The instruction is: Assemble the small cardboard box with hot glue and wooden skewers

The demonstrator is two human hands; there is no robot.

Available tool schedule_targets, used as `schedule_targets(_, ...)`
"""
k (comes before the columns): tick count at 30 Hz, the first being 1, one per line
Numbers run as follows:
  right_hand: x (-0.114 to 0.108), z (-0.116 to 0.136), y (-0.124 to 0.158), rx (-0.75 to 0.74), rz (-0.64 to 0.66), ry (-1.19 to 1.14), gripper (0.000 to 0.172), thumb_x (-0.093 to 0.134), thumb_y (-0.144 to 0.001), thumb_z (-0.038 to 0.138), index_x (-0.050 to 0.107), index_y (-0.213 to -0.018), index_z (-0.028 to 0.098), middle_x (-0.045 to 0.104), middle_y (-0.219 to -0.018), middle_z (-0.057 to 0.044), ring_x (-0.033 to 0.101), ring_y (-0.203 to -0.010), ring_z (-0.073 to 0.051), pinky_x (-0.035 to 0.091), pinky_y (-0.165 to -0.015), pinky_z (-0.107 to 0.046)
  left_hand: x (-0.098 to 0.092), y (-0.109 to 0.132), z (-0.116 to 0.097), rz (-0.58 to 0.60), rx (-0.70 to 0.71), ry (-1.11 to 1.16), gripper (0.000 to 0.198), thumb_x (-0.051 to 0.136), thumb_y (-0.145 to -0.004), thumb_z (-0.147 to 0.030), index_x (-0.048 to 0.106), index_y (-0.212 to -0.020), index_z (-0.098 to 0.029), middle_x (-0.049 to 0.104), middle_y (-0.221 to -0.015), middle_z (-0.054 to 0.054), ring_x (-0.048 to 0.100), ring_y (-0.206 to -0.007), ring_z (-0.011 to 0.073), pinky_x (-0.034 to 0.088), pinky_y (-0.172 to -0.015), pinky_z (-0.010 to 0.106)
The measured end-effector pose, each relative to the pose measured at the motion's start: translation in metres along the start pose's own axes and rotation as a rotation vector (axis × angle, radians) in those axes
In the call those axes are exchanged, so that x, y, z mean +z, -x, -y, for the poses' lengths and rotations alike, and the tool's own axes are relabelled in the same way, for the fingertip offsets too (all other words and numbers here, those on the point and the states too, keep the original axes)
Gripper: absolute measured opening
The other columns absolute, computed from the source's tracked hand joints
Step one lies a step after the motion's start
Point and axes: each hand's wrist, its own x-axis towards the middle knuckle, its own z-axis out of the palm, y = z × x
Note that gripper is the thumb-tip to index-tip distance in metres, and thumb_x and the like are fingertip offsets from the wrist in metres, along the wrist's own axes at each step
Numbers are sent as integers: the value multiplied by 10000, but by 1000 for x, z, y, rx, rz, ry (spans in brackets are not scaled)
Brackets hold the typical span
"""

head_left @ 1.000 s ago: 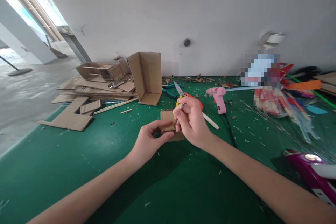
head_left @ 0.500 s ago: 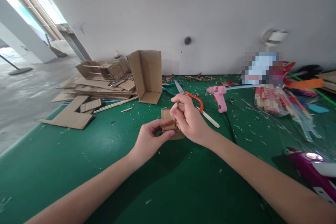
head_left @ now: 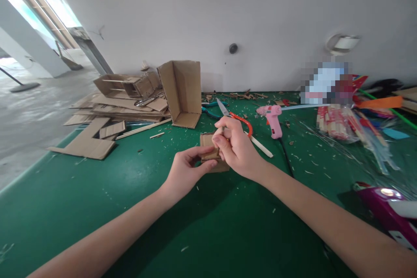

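Note:
A small folded cardboard piece (head_left: 206, 140) is held low over the green table. My left hand (head_left: 186, 169) pinches its near edge between thumb and fingers. Above it, my right hand (head_left: 239, 150) is closed around a thin stick-like tool (head_left: 223, 130), its tip end down at the cardboard and mostly covered by my fingers; I cannot tell its exact kind. Just beyond my right hand lie scissors with orange handles (head_left: 245, 121) and a pale wooden stick (head_left: 261, 146).
A pink glue gun (head_left: 273, 121) with a black cord rests to the right. Behind stands a folded cardboard panel (head_left: 185, 91), beside stacked cardboard (head_left: 130, 106). Bagged sticks (head_left: 335, 124) lie far right, a purple device (head_left: 384, 208) nearer. Scraps dot the green table (head_left: 130, 200).
My right hand has shifted very slightly and the thin tool leans a little differently in its grip. My left hand and the cardboard stay almost in place.

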Motion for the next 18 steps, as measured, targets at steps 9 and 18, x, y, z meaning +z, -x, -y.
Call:
schedule_targets(9,0,-1,1,10,-15,3,220,402,-984,251,324,-1190,260,473,-734,58,489,-584,-90,421,-576,-270,1,1,-1,-10,-13,-17,338,783,-683,-248,723,-1004,-164,752,-990,63,701,-939,224,575,-877,376)
schedule_targets(18,-1,1,0,25,27,0,201,393,-978,226,327,-1165,258,485,-739,55,509,-615,-97,437,-609,-281,2,2,-2,-8,-22,16,349,782,-686,-238,715,-1018,-155,749,-999,63,696,-942,213,566,-877,354)
